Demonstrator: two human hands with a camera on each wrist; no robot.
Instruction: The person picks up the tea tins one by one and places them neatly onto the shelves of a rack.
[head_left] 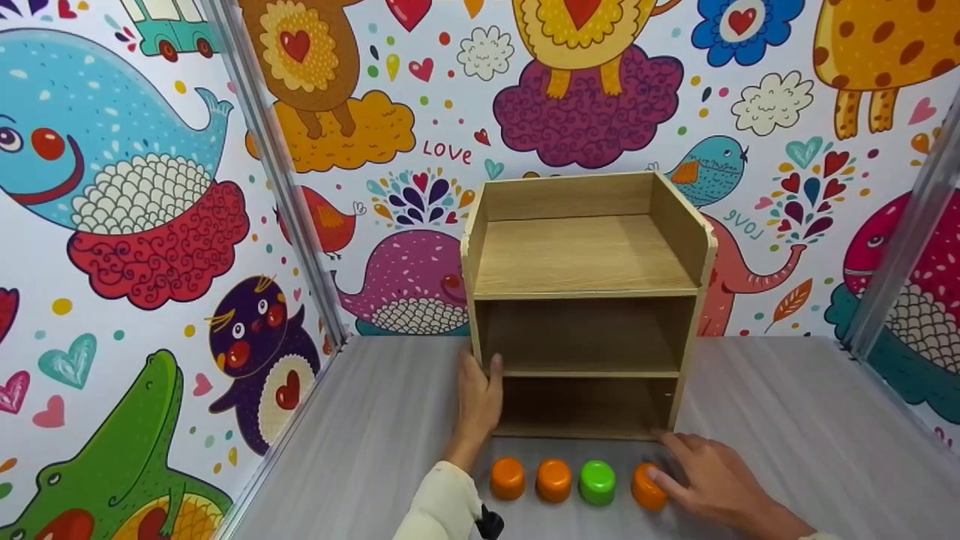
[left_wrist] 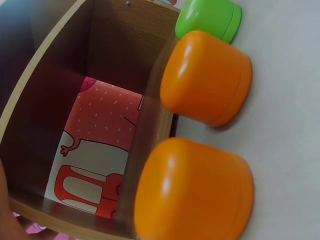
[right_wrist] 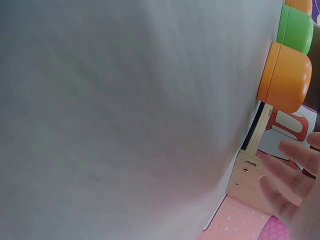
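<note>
A small wooden shelf (head_left: 585, 255) with an open top tray and two compartments stands upright by the back wall. My left hand (head_left: 480, 397) grips its left side panel low down, thumb at the front edge and fingers along the outside. My right hand (head_left: 712, 476) is at the lower right corner, fingers extended and spread, with the index fingertip right at the base. Its thumb overlaps the rightmost orange cup-shaped piece (head_left: 648, 486). To the left stand a green cup-shaped piece (head_left: 597, 482) and two orange ones, one in the middle (head_left: 553, 481) and one at the far left (head_left: 508, 478).
The grey tabletop (head_left: 390, 405) runs back to printed wall panels (head_left: 420, 285) with cartoon animals. Metal corner posts (head_left: 281, 172) stand at both sides. In the left wrist view, wall print (left_wrist: 95, 150) shows through the shelf's compartment.
</note>
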